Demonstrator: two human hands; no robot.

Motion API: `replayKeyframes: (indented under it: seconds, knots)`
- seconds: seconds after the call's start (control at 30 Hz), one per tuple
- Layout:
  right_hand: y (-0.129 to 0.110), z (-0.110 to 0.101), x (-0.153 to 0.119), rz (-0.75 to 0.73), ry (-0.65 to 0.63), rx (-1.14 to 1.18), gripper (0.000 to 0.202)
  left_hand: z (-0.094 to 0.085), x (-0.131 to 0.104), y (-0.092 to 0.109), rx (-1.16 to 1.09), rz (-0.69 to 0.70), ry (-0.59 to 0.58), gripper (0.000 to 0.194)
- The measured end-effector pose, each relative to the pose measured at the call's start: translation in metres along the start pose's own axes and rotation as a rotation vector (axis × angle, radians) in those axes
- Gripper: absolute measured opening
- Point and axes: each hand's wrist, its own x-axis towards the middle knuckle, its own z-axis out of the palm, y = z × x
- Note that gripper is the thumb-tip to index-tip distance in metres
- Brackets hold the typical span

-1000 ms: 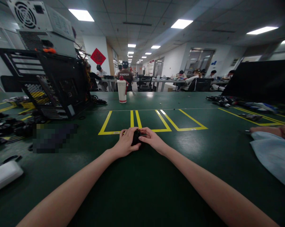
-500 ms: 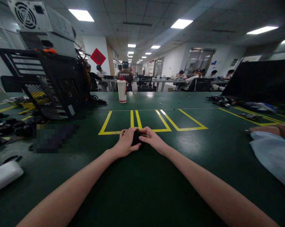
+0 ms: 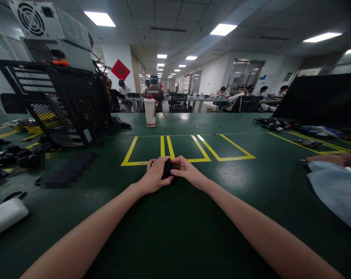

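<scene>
A small black object (image 3: 167,169) sits low over the green table (image 3: 169,232), just in front of the yellow tape lines; its kind I cannot make out. My left hand (image 3: 155,174) is wrapped over it from the left, thumb below and fingers on top, hiding much of it. From the other side, my right hand (image 3: 187,172) has thumb and fingers closed at the object's right end. Something thin and pale seems to show between the right fingers, too small to name.
On the left stand a black computer case (image 3: 73,104) with power supplies (image 3: 53,27) on top, and a white object (image 3: 6,217). A white cup (image 3: 150,112) with a red lid stands ahead. At right are metal parts (image 3: 307,143) and another person's sleeve (image 3: 335,190).
Both my hands stay in place around the black object. The right fingers have shifted very slightly at its right end. The other person's hand at the right has moved a little.
</scene>
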Motion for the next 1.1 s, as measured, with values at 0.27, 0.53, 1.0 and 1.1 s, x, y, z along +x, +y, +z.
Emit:
replayKeyframes:
  seconds: [0.27,0.53,1.0,1.1]
  knots:
    - [-0.005,0.001,-0.001,0.041,0.045,-0.063,0.03,0.002,0.001,-0.002,-0.014,-0.002,0.003,0.053]
    - [-0.001,0.001,0.0,-0.002,-0.009,0.018,0.035,0.008,0.001,-0.006,0.012,0.009,0.034,0.054]
    - [-0.002,0.001,0.001,0.019,0.034,0.013,0.034,0.003,0.001,-0.002,0.007,0.004,0.002,0.052]
    - [-0.001,0.0,0.0,0.015,0.017,0.016,0.033,0.001,0.001,-0.001,0.008,-0.002,-0.007,0.052]
